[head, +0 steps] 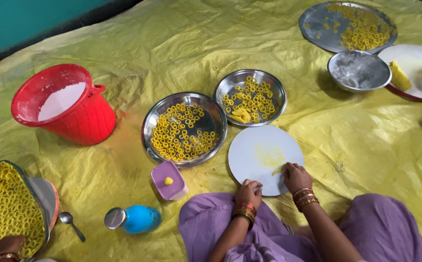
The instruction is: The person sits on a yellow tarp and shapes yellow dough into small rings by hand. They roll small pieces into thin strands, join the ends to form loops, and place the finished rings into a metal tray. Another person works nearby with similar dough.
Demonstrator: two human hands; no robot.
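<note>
A yellow plastic sheet (138,48) covers the floor, running up to a teal wall at the far left, and everything sits on it within reach of the seated person in purple cloth.

The right hand (296,176) rests on the near edge of a round white board (254,145), fingers curled down over a small strip of yellow dough (276,171), pressing it against the board, apparently to roll it. The left hand (249,192) sits at the board's near rim, fingers bent and loosely closed; I cannot tell whether it holds anything, but it seems to steady the board. A faint yellow smear marks the board's middle.

Just beyond the board stands a steel plate (269,85) with dough rings and a few unshaped lumps. Left of the board is a larger steel plate (148,127) filled with rings, close enough for dropping finished ones in. Near-left of the board, a small lilac tub (169,182) holds one yellow ball. Further left lie a blue bottle (135,218), a spoon (70,223), and a tray heaped with rings (0,208), where another person's hand (2,247) shows. A red bucket (84,116) holding white powder stands well left of the board.

Far right of the board sit an empty steel bowl (359,70), a wide steel plate of rings (318,24) and a second white board (417,60) with a yellow lump (399,75), another person's place.
</note>
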